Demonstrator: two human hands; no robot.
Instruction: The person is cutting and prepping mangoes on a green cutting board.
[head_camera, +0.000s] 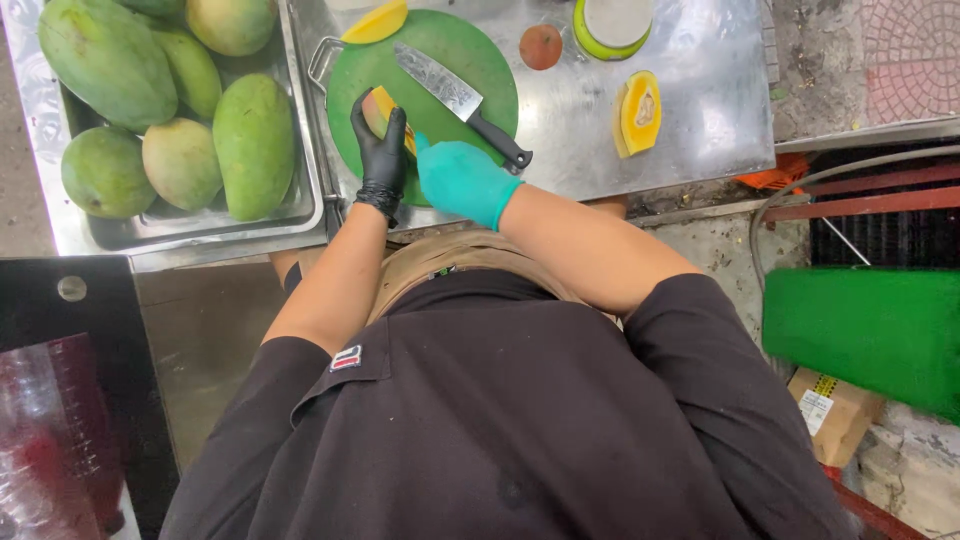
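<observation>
My left hand (380, 150), in a black glove, grips a cut piece of papaya (378, 108) with orange flesh over the green round cutting board (440, 60). My right hand (460, 178), in a teal glove, is closed and touches the same piece from the right; whether it holds a tool I cannot tell. A knife (462, 103) with a patterned blade and black handle lies on the board just beyond my right hand, untouched.
A metal tray (300, 215) at left holds several green papayas (255, 145). On the steel counter (700, 90) lie a halved papaya piece (638, 112), a yellow slice (378, 22), a small round reddish fruit (541, 46) and a green-rimmed container (612, 25).
</observation>
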